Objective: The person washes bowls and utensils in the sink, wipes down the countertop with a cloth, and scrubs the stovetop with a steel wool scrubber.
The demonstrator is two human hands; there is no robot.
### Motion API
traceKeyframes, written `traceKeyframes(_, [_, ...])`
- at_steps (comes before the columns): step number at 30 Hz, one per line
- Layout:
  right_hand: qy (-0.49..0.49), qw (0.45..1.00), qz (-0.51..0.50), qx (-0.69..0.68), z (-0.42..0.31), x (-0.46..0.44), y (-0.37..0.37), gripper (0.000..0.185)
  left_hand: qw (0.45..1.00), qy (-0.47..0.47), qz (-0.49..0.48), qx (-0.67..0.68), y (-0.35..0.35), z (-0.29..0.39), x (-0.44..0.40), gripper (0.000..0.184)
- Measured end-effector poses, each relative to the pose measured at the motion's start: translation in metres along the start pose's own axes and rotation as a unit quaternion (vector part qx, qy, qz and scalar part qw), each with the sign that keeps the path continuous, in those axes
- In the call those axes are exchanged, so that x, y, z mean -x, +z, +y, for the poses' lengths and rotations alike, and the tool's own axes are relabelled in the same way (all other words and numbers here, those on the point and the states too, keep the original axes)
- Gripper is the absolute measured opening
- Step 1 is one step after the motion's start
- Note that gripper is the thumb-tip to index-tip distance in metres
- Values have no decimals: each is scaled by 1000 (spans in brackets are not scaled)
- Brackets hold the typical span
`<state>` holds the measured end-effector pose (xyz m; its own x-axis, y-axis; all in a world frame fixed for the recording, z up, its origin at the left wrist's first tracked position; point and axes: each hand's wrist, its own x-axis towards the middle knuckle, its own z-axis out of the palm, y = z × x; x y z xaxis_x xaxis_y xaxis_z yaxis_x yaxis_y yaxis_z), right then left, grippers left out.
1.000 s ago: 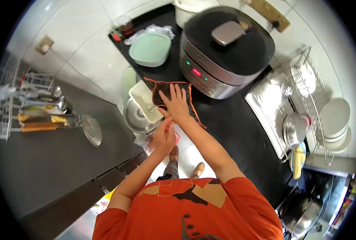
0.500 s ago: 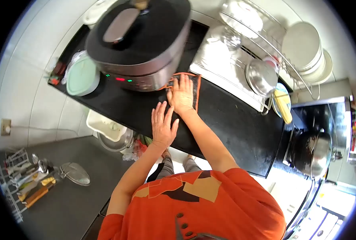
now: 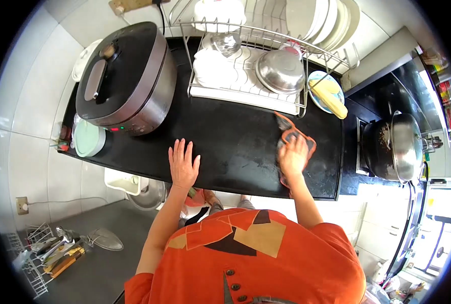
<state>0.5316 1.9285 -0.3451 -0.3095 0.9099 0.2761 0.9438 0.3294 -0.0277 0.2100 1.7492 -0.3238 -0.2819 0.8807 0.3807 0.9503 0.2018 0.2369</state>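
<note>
A dark cloth with an orange edge (image 3: pixel 310 144) lies on the right part of the black countertop (image 3: pixel 225 137), partly bunched. My right hand (image 3: pixel 292 156) presses down on it, fingers together over the fabric. To the left, my left hand (image 3: pixel 183 164) rests flat near the counter's front edge, fingers spread and holding nothing. Faint wet-looking marks show on the surface between the two hands. Part of the cloth is hidden beneath my right hand.
A large cooker (image 3: pixel 129 81) and a green-lidded container (image 3: pixel 89 138) stand at the left. Behind are a dish rack (image 3: pixel 245 96) with bowls and plates, and a dish of yellow food (image 3: pixel 328 96). A pan (image 3: pixel 393 147) sits on the stove at right.
My right hand has moved with the cloth from beside the cooker to the counter's right part. My left hand is now apart from it, flat on the counter. The view has shifted right.
</note>
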Motion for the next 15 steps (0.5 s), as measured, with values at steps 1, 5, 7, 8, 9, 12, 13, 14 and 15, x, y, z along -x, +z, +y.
traceKeyframes(1, [40,999,-22,16,21,9,-4,52,1000,1,-5,-8,0,1,0,49])
traceKeyframes(5, [88,995,-46,31,75,18,-25,39,1000,5,-1,-31,2,-1,0,48])
traceKeyframes(7, [57,996,-6,-65,66,4,-37,39,999,8,12,-36,5,0,2,48])
traceKeyframes(8, [35,996,-20,-83,54,-1,-40,40,999,7,8,-31,3,1,2,48])
traceKeyframes(9, [-13,998,-43,-55,38,-1,-47,41,999,14,11,-34,2,2,2,48])
traceKeyframes(12, [-65,997,-45,1,48,-10,-28,41,999,36,5,-17,-1,24,-2,48])
traceKeyframes(13, [-25,999,-23,19,57,-18,-20,39,999,26,-12,25,-1,43,-1,48])
traceKeyframes(14, [10,999,-3,37,66,-29,-13,38,997,13,-29,66,1,63,1,49])
traceKeyframes(15, [11,999,40,35,76,-42,-5,37,994,9,-43,101,6,81,3,50])
